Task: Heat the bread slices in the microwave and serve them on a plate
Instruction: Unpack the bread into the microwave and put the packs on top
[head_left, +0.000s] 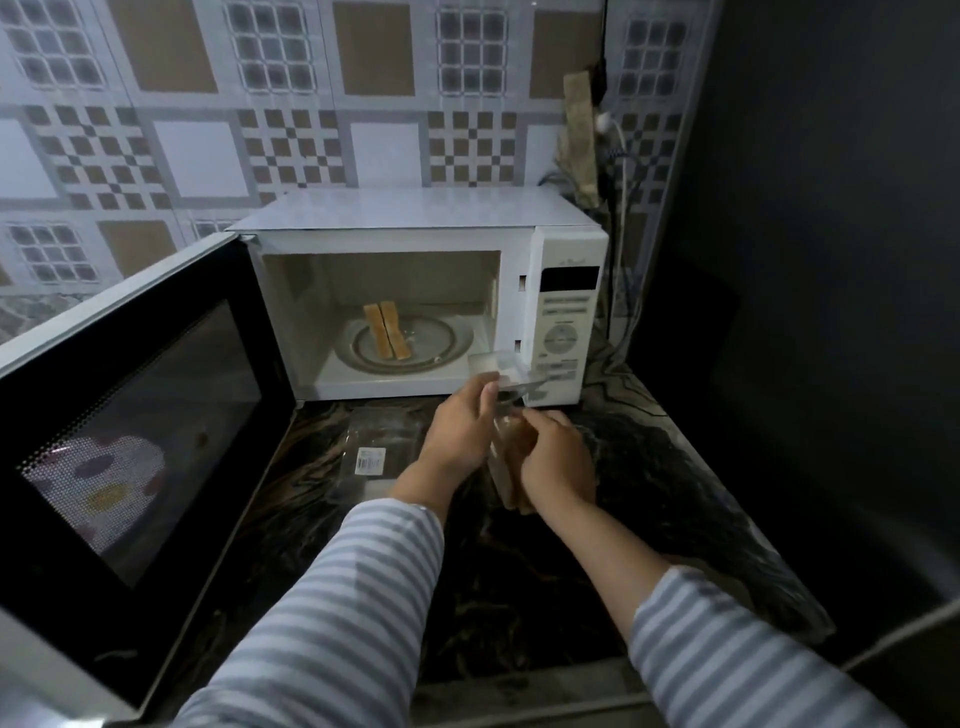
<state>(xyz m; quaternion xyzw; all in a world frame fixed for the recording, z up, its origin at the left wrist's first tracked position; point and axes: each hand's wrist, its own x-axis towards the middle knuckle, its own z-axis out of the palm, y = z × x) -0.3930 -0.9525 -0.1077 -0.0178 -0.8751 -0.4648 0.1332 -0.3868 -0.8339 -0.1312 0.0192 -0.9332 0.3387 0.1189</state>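
Hands (511, 441) on bag (506, 410); two slices (388, 331).

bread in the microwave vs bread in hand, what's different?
The two slices in the microwave are bare; the bread in hand is inside a clear wrapper. The microwave slices rest on the glass turntable, untouched; the wrapped bread is held above the counter by the right hand, while the left hand pinches the wrapper's top. Both stand on edge.
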